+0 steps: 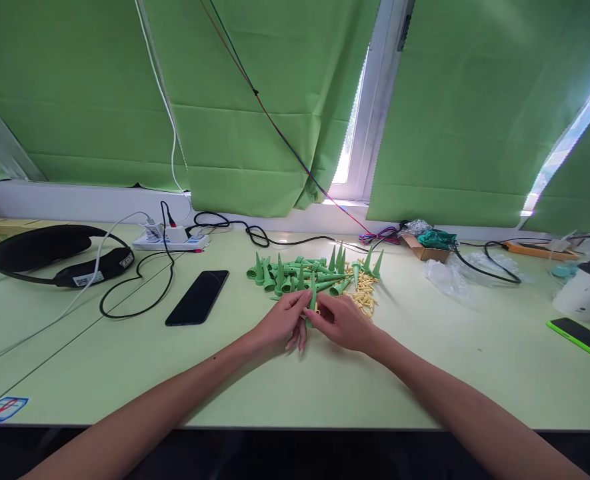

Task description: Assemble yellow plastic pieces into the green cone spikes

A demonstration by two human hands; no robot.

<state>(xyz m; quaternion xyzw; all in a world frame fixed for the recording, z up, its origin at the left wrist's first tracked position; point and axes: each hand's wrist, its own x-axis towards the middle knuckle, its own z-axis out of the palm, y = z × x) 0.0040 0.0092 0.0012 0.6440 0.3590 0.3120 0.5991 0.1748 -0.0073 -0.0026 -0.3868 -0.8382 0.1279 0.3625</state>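
My left hand (pixel 285 321) pinches a green plastic cone spike (pixel 313 290) close to the table, pointed end up, its other fingers hanging loose below. Right beside it, my right hand (pixel 345 323) is closed at the fingertips on a small yellow plastic peg (pixel 317 309), which touches or nearly touches the cone; the fingers hide most of it. Just beyond both hands lies a pile of green cones (pixel 297 268), some upright and some on their sides. Many small yellow pegs (pixel 365 295) are heaped at the pile's right.
A black phone (pixel 197 298) and a black neckband device (pixel 69 257) lie to the left, near a white power strip (pixel 171 243) with cables. Rightward are a small cardboard box (pixel 427 248), clear plastic bags (pixel 449 280), a white container (pixel 587 290) and a green-edged phone (pixel 585 339).
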